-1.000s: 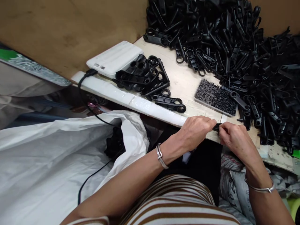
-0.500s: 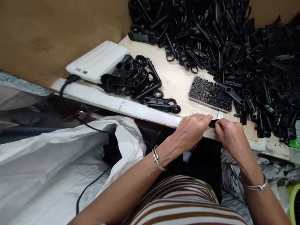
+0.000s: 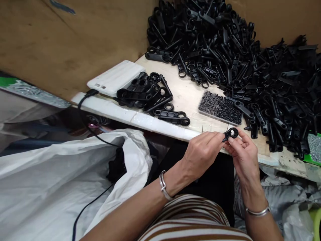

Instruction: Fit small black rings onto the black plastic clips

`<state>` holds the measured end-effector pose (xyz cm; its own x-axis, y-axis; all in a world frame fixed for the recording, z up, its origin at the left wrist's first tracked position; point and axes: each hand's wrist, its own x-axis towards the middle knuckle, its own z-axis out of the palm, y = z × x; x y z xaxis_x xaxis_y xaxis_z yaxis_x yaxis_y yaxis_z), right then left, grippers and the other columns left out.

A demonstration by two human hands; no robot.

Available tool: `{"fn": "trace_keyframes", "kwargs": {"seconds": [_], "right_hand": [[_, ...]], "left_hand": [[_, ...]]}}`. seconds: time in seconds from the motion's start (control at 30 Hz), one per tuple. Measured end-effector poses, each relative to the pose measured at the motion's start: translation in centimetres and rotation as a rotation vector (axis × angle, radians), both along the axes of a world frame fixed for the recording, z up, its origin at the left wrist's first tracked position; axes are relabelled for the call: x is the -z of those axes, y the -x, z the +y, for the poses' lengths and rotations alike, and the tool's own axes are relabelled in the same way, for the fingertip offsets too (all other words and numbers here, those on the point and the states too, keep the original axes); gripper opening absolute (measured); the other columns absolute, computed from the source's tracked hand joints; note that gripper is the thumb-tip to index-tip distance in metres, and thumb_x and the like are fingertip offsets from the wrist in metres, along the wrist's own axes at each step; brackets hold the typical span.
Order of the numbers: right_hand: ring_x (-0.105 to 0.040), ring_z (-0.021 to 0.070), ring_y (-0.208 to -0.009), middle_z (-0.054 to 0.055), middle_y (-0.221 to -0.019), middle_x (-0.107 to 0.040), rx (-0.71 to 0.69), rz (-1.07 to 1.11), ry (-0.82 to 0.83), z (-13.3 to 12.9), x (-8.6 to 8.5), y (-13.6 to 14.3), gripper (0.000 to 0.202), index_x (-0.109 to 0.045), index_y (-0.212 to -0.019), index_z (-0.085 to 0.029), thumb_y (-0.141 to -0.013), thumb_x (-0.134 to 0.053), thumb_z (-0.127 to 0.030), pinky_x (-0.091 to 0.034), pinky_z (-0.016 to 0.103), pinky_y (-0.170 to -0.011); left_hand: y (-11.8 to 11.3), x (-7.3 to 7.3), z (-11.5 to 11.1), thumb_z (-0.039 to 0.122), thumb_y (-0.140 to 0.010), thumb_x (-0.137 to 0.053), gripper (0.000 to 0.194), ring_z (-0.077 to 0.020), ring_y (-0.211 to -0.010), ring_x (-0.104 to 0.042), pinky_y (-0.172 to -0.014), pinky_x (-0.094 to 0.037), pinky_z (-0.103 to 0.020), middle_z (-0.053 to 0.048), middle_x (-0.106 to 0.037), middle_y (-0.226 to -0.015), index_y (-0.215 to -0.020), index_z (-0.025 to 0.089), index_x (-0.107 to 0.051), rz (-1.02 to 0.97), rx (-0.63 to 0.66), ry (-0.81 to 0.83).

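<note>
Between my hands, at the table's front edge, is a black plastic part (image 3: 235, 133) with a ring-shaped end facing up. My left hand (image 3: 203, 150) is closed round its narrow end, which the fingers hide. The thumb and fingers of my right hand (image 3: 242, 150) pinch the ring end. Just beyond them lies a clear tray (image 3: 220, 117) of small dark pieces. A big heap of black plastic parts (image 3: 213, 43) covers the back and right of the table. Several more black parts (image 3: 135, 95) lie in a small group at the left.
A white box (image 3: 115, 77) with a black cable (image 3: 82, 117) plugged in stands at the left. Below the table edge hangs a white sack (image 3: 62, 180). Green trays of metal pieces show at the far right (image 3: 314, 149) and far left (image 3: 32, 92).
The part between my hands has been turned so its ring end shows. My right hand has loosened from a fist into a pinch. The view has shifted slightly.
</note>
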<state>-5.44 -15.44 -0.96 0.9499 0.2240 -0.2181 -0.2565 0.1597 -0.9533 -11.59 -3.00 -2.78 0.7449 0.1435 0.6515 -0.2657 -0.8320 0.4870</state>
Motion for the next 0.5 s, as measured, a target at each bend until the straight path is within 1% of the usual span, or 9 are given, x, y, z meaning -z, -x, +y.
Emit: {"fn": "trace_keyframes", "kwargs": {"seconds": [0.1, 0.2, 0.27, 0.37, 0.43, 0.5], "right_hand": [[-0.063, 0.0121, -0.059, -0.001, -0.073, -0.067, 0.045, 0.007, 0.007, 0.4, -0.1, -0.3, 0.047, -0.063, -0.1, -0.015, -0.059, -0.083, -0.022, -0.059, 0.024, -0.061], [-0.061, 0.0118, -0.054, 0.0, -0.069, -0.066, 0.09, 0.016, 0.01, 0.7, 0.0, -0.5, 0.043, -0.064, -0.094, -0.014, -0.056, -0.08, -0.022, -0.054, 0.021, -0.051], [-0.059, 0.0113, -0.053, -0.001, -0.069, -0.066, 0.087, 0.031, 0.012, 0.9, 0.2, -0.5, 0.043, -0.063, -0.094, -0.014, -0.056, -0.081, -0.023, -0.053, 0.02, -0.05], [-0.061, 0.0126, -0.061, 0.0, -0.078, -0.067, 0.011, 0.048, -0.014, 1.1, 0.2, -0.2, 0.047, -0.062, -0.101, -0.017, -0.06, -0.081, -0.027, -0.054, 0.023, -0.057], [-0.062, 0.0139, -0.069, 0.002, -0.085, -0.066, -0.083, 0.034, -0.013, 0.8, 0.1, -0.2, 0.048, -0.061, -0.108, -0.018, -0.065, -0.08, -0.03, -0.054, 0.024, -0.061], [-0.06, 0.0143, -0.069, 0.001, -0.084, -0.063, -0.195, -0.035, 0.071, 0.0, -0.3, -0.9, 0.05, -0.061, -0.115, -0.018, -0.071, -0.076, -0.033, -0.053, 0.025, -0.062]], "left_hand": [[0.2, -0.2, -0.3, 0.015, -0.094, -0.049, 0.01, -0.0133, -0.079, -0.067, -0.075, -0.052, -0.025, -0.004, -0.071, -0.087, -0.089, 0.017, -0.058, -0.012, -0.01, 0.012], [0.4, -0.4, -0.4, 0.014, -0.094, -0.049, 0.011, -0.013, -0.078, -0.067, -0.074, -0.052, -0.024, -0.004, -0.071, -0.087, -0.087, 0.017, -0.057, -0.042, -0.013, 0.02], [0.4, -0.3, -0.4, 0.014, -0.094, -0.051, 0.009, -0.0134, -0.077, -0.067, -0.073, -0.053, -0.024, -0.004, -0.07, -0.085, -0.087, 0.016, -0.057, -0.059, -0.011, 0.032], [0.2, -0.2, -0.5, 0.012, -0.091, -0.054, 0.004, -0.0138, -0.077, -0.067, -0.072, -0.053, -0.024, -0.005, -0.07, -0.084, -0.091, 0.015, -0.057, -0.085, -0.016, 0.062], [0.1, -0.3, -0.5, 0.012, -0.092, -0.054, 0.004, -0.0138, -0.078, -0.067, -0.073, -0.053, -0.023, -0.005, -0.07, -0.086, -0.094, 0.014, -0.057, -0.092, 0.002, 0.074], [0.1, -0.7, -0.1, 0.016, -0.094, -0.053, 0.004, -0.014, -0.08, -0.067, -0.074, -0.054, -0.024, -0.006, -0.07, -0.088, -0.094, 0.015, -0.057, -0.083, 0.066, 0.054]]}}
